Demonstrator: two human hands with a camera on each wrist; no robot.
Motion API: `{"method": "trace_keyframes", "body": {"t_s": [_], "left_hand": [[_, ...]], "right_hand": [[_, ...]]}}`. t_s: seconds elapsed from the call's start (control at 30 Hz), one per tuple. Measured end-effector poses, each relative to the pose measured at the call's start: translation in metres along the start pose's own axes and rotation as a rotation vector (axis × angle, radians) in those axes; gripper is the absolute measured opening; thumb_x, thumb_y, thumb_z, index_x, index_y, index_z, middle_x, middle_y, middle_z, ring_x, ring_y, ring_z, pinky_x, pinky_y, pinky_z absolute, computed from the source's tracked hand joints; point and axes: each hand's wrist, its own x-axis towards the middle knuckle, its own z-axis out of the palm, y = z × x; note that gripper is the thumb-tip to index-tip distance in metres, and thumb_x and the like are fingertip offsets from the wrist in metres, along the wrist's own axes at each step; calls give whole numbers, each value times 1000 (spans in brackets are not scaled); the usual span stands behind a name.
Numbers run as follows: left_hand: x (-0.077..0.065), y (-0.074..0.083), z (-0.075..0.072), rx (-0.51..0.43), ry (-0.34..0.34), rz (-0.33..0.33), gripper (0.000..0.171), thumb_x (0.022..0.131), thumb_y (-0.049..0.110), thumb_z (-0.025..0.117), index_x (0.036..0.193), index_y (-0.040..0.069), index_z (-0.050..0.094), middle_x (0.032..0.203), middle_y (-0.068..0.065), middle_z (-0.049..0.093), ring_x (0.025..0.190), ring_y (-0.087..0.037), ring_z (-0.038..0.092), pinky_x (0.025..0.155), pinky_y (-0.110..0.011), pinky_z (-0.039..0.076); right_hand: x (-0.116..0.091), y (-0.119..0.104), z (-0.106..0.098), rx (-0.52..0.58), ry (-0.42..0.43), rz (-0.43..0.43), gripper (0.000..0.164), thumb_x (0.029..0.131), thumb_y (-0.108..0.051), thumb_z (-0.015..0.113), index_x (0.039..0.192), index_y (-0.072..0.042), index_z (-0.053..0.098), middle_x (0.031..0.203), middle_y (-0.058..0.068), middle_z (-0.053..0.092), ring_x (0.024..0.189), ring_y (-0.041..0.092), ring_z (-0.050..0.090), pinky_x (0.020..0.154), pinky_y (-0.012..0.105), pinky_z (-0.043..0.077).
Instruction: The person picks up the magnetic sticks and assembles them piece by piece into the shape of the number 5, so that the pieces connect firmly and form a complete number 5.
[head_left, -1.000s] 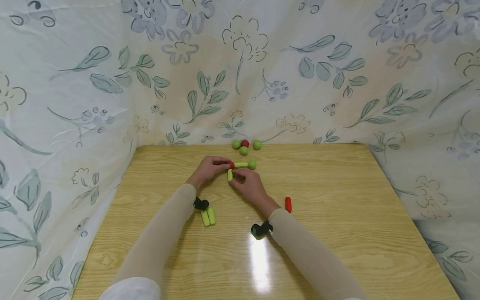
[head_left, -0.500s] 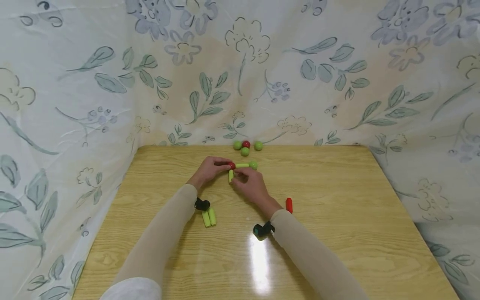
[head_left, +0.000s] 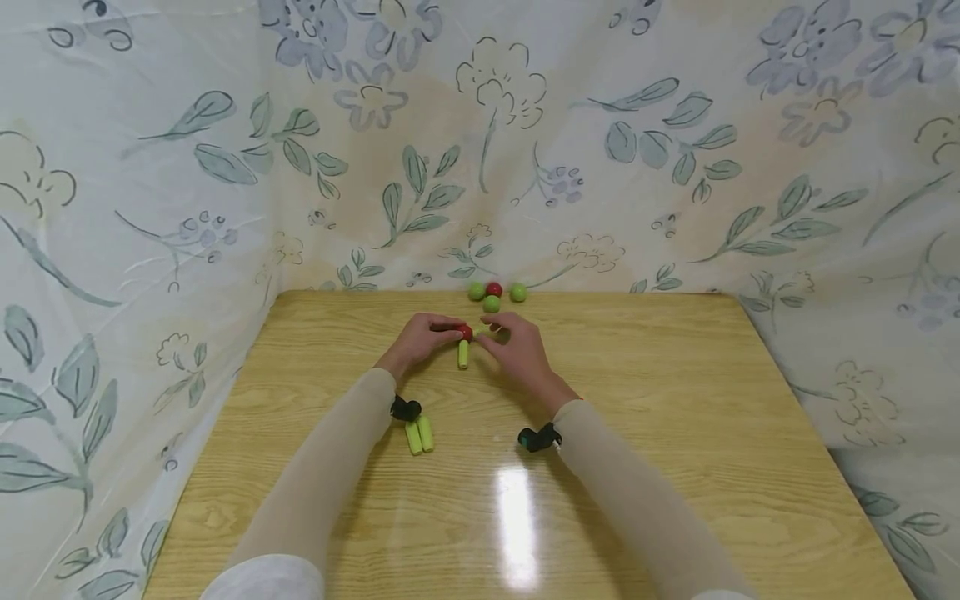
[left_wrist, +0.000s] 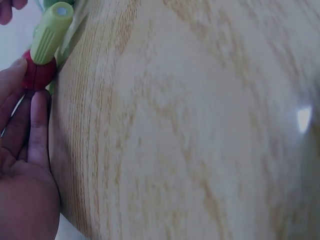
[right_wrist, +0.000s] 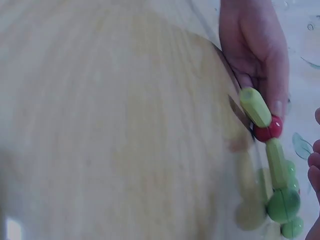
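My left hand point(head_left: 422, 342) pinches a red ball point(head_left: 466, 332) between thumb and fingers. One light-green ribbed rod point(left_wrist: 52, 32) is joined to the ball and points towards me. A second light-green rod point(right_wrist: 277, 162) runs from the red ball to a green ball point(right_wrist: 284, 205); in the head view my right hand covers that green ball. The right hand point(head_left: 521, 350) hovers beside this second rod, fingers loosely bent. In the right wrist view its fingertips point(right_wrist: 315, 162) stand apart from the rod and balls, holding nothing.
Behind the hands, several loose balls, green point(head_left: 518, 292) and red point(head_left: 493, 289), sit by the table's back edge. Two light-green rods point(head_left: 420, 435) lie near the left wrist. A floral cloth point(head_left: 420, 167) hangs around the wooden table point(head_left: 637, 358).
The right hand has come away from the rod pointing towards me and moved up and right, beside the other rod. The right forearm now hides most of a red rod. The left hand keeps its hold.
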Motion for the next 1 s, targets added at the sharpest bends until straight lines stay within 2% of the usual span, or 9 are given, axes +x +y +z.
{"method": "trace_keyframes", "body": {"t_s": [0.27,0.53,0.77,1.0], "left_hand": [[1,-1,1,20,0,21,36,105,27,77,137,11,77,136,-9,73,134,-27,62,118,-46,44],[1,-2,1,8,6,19,36,104,26,78,137,11,77,137,-8,73,135,-26,62,118,-45,44],[-1,-1,1,12,8,12,36,104,27,77,137,12,77,137,-7,73,135,-26,61,118,-45,43],[-3,2,0,22,3,8,36,105,28,77,137,13,77,137,-7,73,135,-26,61,118,-45,44]], "right_hand": [[19,11,-26,7,44,100,33,99,-14,82,128,1,77,117,18,74,104,31,68,93,46,57],[39,35,-48,-24,66,143,32,102,-15,80,129,3,75,120,20,74,106,32,68,95,44,56],[51,50,-59,-27,63,210,36,102,-16,80,133,2,74,121,19,73,108,32,66,96,47,56],[59,60,-62,-66,23,268,39,102,-18,79,137,-1,72,126,17,72,111,32,66,98,47,56]]}}
